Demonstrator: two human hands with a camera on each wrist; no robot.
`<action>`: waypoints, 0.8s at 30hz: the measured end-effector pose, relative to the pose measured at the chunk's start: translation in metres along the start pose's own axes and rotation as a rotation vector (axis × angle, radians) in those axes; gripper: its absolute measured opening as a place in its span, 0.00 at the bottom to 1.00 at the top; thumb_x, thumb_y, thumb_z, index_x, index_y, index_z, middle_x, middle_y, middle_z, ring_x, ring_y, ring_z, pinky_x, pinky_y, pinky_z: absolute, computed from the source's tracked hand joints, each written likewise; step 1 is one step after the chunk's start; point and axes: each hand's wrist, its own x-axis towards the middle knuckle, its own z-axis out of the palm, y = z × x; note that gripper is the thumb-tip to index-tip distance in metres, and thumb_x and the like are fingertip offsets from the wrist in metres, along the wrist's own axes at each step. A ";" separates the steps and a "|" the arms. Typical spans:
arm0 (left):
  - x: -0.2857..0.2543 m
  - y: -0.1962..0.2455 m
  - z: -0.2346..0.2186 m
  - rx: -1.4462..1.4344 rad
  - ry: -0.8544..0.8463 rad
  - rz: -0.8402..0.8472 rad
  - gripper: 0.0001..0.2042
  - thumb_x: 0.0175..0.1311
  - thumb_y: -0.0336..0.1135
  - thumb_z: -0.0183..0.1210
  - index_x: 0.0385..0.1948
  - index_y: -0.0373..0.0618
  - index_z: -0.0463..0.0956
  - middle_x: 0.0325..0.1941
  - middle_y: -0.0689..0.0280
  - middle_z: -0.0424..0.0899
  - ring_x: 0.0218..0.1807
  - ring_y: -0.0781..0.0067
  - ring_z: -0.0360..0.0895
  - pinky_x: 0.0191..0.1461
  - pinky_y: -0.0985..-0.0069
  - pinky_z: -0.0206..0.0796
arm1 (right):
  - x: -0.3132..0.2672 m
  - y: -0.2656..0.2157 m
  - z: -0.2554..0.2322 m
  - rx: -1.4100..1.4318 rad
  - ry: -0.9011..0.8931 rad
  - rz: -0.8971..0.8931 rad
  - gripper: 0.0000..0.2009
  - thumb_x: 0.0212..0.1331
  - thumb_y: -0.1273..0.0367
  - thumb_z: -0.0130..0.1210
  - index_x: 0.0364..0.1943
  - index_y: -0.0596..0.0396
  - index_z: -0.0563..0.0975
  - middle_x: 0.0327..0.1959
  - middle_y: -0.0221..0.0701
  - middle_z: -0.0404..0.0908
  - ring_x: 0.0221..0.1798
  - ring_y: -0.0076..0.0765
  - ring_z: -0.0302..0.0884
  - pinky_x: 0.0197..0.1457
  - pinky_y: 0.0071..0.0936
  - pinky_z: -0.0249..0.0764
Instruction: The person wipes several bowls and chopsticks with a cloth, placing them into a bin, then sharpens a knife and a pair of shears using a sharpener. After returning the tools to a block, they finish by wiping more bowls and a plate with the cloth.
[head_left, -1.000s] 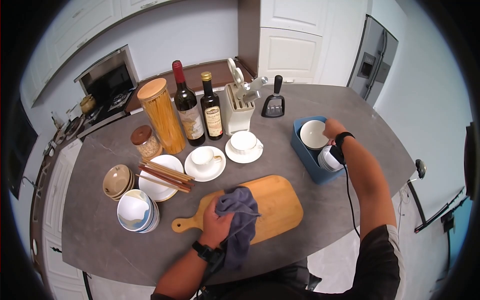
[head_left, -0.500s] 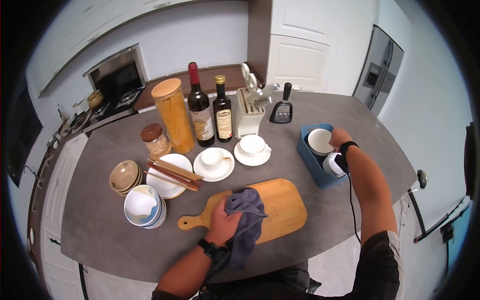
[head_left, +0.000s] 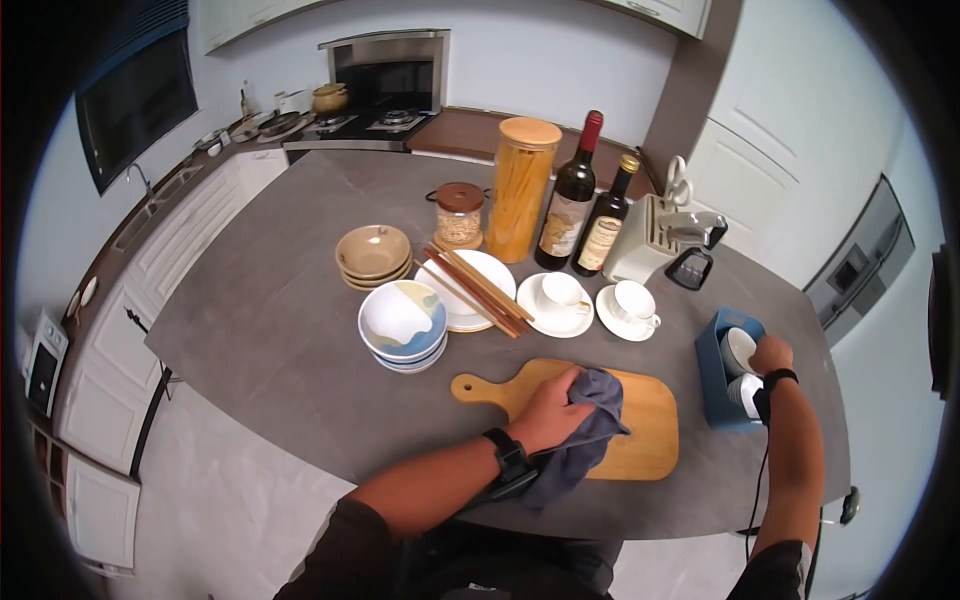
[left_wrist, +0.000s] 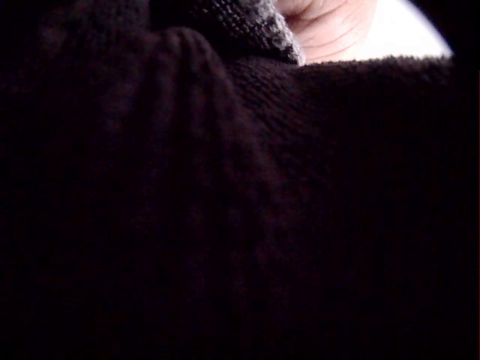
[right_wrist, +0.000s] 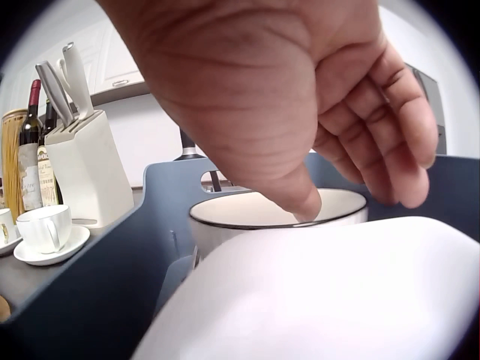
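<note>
My left hand grips a bunched grey-blue cloth over the wooden cutting board; the cloth's lower end hangs toward the counter's front edge. Dark fabric fills most of the left wrist view, with a bit of skin at the top. On the right, my right hand reaches into a blue basket and holds a white bowl at its rim. In the right wrist view the thumb dips inside the dark-edged rim, with the fingers bent beyond it. Smooth white dishware fills the near foreground.
Left of the board stand stacked patterned bowls, brown bowls and a plate with chopsticks across it. Two cups on saucers, a pasta jar, two bottles and a knife block stand behind.
The head view has turned left, so everything on the counter sits further right in it. Both hands keep their places, the left on the cloth, the right at the bowl.
</note>
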 end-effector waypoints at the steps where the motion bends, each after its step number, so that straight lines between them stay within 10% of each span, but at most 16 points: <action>1: 0.000 0.001 -0.001 0.035 0.007 0.018 0.17 0.66 0.28 0.68 0.54 0.35 0.78 0.45 0.48 0.90 0.50 0.48 0.90 0.54 0.64 0.79 | 0.001 -0.001 -0.001 0.004 0.023 0.009 0.13 0.62 0.68 0.62 0.48 0.54 0.89 0.51 0.47 0.91 0.57 0.58 0.89 0.61 0.49 0.85; 6: -0.001 0.002 -0.002 0.035 0.064 0.025 0.18 0.65 0.31 0.68 0.55 0.36 0.78 0.47 0.44 0.89 0.52 0.39 0.88 0.54 0.59 0.78 | -0.015 -0.049 -0.057 0.141 0.492 -0.009 0.10 0.68 0.63 0.63 0.35 0.55 0.84 0.43 0.44 0.91 0.46 0.59 0.90 0.50 0.56 0.84; 10: -0.001 0.002 -0.004 0.082 0.033 0.033 0.19 0.65 0.33 0.68 0.55 0.37 0.78 0.47 0.43 0.87 0.53 0.37 0.85 0.56 0.56 0.76 | -0.092 -0.152 -0.149 0.520 0.687 -0.439 0.10 0.67 0.64 0.66 0.36 0.57 0.84 0.34 0.46 0.89 0.38 0.58 0.89 0.41 0.50 0.82; 14: -0.001 -0.007 0.001 0.068 0.061 0.068 0.18 0.66 0.31 0.67 0.55 0.36 0.78 0.47 0.47 0.88 0.52 0.45 0.87 0.57 0.60 0.77 | -0.169 -0.259 -0.204 0.916 0.460 -0.821 0.10 0.68 0.66 0.67 0.37 0.60 0.85 0.27 0.44 0.86 0.27 0.46 0.85 0.35 0.37 0.78; 16: -0.001 -0.009 0.002 0.074 0.072 0.072 0.18 0.66 0.29 0.67 0.56 0.36 0.78 0.47 0.51 0.89 0.52 0.54 0.89 0.58 0.64 0.77 | -0.197 -0.309 -0.227 0.987 0.284 -0.914 0.12 0.65 0.63 0.69 0.34 0.59 0.86 0.30 0.47 0.88 0.35 0.56 0.89 0.39 0.44 0.82; 24: -0.001 -0.024 0.003 0.194 0.010 0.084 0.20 0.74 0.37 0.63 0.62 0.38 0.75 0.58 0.45 0.85 0.63 0.43 0.83 0.64 0.53 0.75 | -0.199 -0.459 -0.257 0.613 -0.042 -1.019 0.28 0.65 0.43 0.65 0.40 0.59 0.89 0.35 0.49 0.90 0.43 0.58 0.90 0.49 0.50 0.83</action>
